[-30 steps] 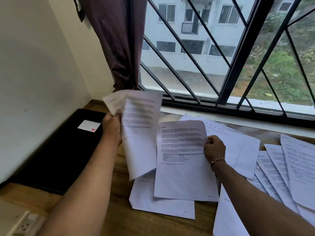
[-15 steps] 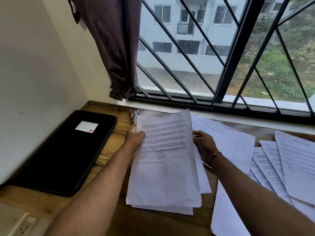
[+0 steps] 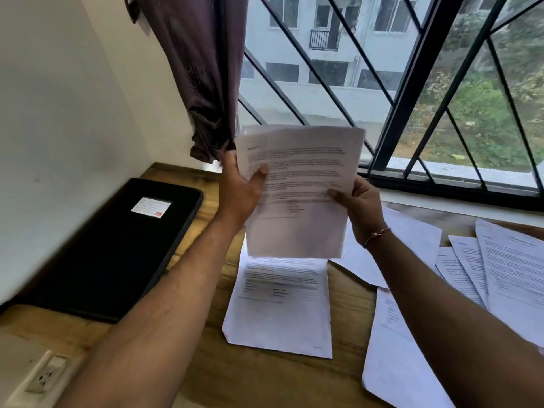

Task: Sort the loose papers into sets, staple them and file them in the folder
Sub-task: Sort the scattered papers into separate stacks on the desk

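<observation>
Low at the far left, one white wall socket (image 3: 44,378) sits at the edge of the tabletop (image 3: 265,384). Beside it one black folder (image 3: 112,254) lies closed and flat along the wall, with one white label (image 3: 150,207) on its cover. Above and to the right hangs one dark curtain (image 3: 200,69), bunched at the left side of the window.

My left hand (image 3: 238,192) grips the left edge of the set of papers (image 3: 297,201), thumb across the printed front and fingers behind. I hold the set clear of the tabletop, roughly upright and facing me. Its top edges are offset, so I count at least two pages and cannot tell beyond that. My right hand (image 3: 363,207) pinches the set's right edge, thumb on the front and fingers behind, with one thin bracelet (image 3: 378,233) at the wrist.

Directly below the held set, one centre sheet (image 3: 279,313) lies flat on the wood, printed side up and well apart from the folder; I cannot tell whether more lie under it. To its right one far sheet (image 3: 412,240) lies behind my right wrist, and one near sheet (image 3: 391,366) lies partly under my right forearm. At the far right three fanned sheets (image 3: 515,278) overlap one another, print upward. Behind it all stands one window frame (image 3: 409,83) with black diagonal bars
</observation>
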